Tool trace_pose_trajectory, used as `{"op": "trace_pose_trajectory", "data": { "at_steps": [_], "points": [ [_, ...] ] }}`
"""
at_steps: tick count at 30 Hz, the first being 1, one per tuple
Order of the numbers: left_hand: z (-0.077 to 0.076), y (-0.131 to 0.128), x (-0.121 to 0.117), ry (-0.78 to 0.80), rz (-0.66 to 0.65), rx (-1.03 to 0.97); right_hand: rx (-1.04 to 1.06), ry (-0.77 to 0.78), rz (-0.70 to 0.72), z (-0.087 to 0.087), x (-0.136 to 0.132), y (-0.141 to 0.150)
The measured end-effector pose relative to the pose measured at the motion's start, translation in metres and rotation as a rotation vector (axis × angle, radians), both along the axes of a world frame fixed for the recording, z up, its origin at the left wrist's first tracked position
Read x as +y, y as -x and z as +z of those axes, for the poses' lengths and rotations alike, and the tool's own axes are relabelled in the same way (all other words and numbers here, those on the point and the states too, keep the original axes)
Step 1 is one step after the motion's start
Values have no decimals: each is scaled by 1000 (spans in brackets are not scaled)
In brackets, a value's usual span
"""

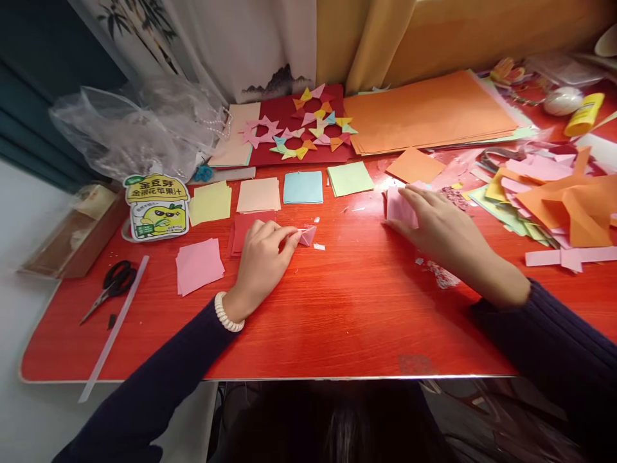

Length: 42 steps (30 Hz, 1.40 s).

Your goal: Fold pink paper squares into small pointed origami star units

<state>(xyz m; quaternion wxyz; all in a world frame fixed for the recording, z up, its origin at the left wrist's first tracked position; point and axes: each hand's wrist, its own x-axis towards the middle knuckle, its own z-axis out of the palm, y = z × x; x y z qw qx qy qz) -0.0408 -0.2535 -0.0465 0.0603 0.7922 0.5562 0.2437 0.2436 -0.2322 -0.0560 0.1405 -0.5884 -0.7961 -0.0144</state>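
Note:
My left hand pinches a small folded piece of pink paper between thumb and fingertips, just above the table. Part of a stack of red paper squares lies hidden behind this hand. Further right, my right hand rests around some pink paper squares, its thumb at the near edge and its fingers along the far edge. How many sheets it holds is hidden. Tiny white paper scraps lie beside the folded piece. Square stacks in yellow, peach, blue and green form a row behind.
Paper star rings lie on a dark red sheet at the back. Large orange sheets and a heap of coloured offcuts fill the right. Scissors, a ruler-like strip and pink squares are at left.

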Motion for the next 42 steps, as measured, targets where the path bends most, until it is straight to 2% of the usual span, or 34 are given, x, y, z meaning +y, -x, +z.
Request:
{"op": "trace_pose_trajectory", "data": {
  "at_steps": [3, 6, 9, 14, 22, 25, 27, 28, 31, 33, 34, 36, 38, 40, 42],
  "points": [
    [1, 0, 0, -100, 46, -2, -57, 60, -31, -1, -3, 5],
    [-1, 1, 1, -116, 49, -9, -86, 71, -56, 1, -4, 7],
    [-3, 2, 1, -91, -15, 21, -83, 61, -68, 2, -4, 7],
    [-5, 4, -1, -87, -232, 151, -66, 89, -87, 4, -5, 9],
    [-4, 4, 0, -105, -267, 146, -38, -16, -82, 3, -9, 12],
    [-3, 4, -2, -189, -255, 70, 109, -272, 46, 9, -14, 15],
    [-1, 3, -5, -164, -265, -49, 264, -463, 235, 16, -20, 22],
    [0, 2, -7, -95, -283, -145, 311, -486, 349, 19, -24, 26],
    [3, -7, -16, 323, -363, -551, 316, -421, 618, 23, -38, 41],
    [5, -14, -21, 610, -388, -802, 307, -367, 697, 20, -45, 48],
    [6, -17, -23, 699, -384, -887, 316, -334, 711, 17, -48, 50],
    [9, -21, -25, 757, -346, -988, 365, -250, 692, 11, -51, 52],
    [11, -22, -24, 720, -286, -1031, 487, -142, 625, 10, -51, 52],
    [12, -20, -23, 677, -239, -1030, 747, 4, 518, 12, -49, 54],
    [12, -18, -23, 647, -217, -967, 1092, 209, 413, 16, -46, 57]
  ]
}}
